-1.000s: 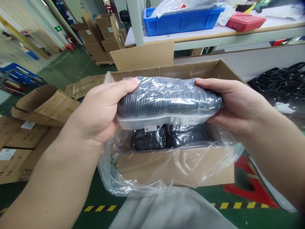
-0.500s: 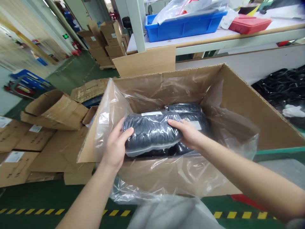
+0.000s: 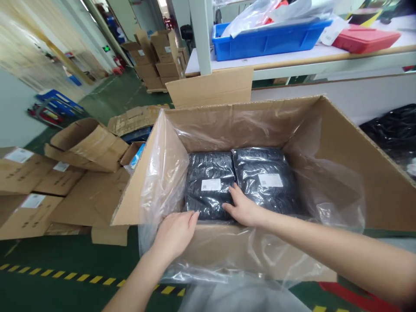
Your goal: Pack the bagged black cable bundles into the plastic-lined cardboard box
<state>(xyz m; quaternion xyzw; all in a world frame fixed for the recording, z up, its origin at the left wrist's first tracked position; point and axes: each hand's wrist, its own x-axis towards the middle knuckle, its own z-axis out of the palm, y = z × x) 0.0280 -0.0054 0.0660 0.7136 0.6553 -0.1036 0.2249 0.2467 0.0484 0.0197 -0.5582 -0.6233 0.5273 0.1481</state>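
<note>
A large cardboard box (image 3: 351, 164) lined with a clear plastic bag (image 3: 162, 173) stands in front of me. Inside lie two clear packs of black coiled cable, each with a white label: the left pack (image 3: 209, 173) and the right pack (image 3: 266, 171). My right hand (image 3: 242, 209) rests flat on the left pack's near right edge, fingers stretched out. My left hand (image 3: 175, 232) is at the box's near left rim, fingers flat against the liner beside the left pack, holding nothing.
Flattened and stacked cardboard boxes (image 3: 81, 147) lie on the green floor to the left. A bench behind carries a blue bin (image 3: 269, 39) and a red tray (image 3: 365, 39). Loose black cables (image 3: 393, 130) pile at the right. Yellow-black floor tape (image 3: 65, 275) runs below.
The pack I held up in both hands has gone down into the box and now lies flat at the left. Both hands have let go and rest open on it and the liner.
</note>
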